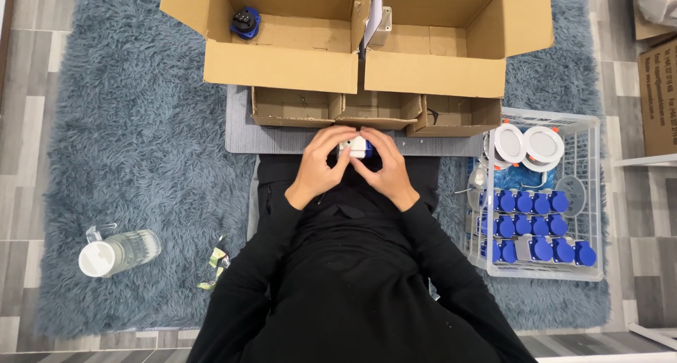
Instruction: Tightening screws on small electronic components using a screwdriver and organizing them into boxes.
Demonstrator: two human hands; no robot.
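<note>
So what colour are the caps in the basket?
The caps in the white basket are blue, seen from the head view.

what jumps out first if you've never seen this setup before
Dead centre, the left hand and right hand pinch a small white and blue socket together. To the right, a white wire basket holds rows of blue sockets; two open cardboard boxes sit ahead.

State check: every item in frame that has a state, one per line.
left hand: gripping the small white and blue socket part
right hand: gripping the same part
white and blue socket part: held between both hands, above the grey mat
left cardboard box: flaps open, one blue socket inside
right cardboard box: flaps open
white wire basket: filled with rows of blue sockets
clear bottle: lying on its side, capped
</note>
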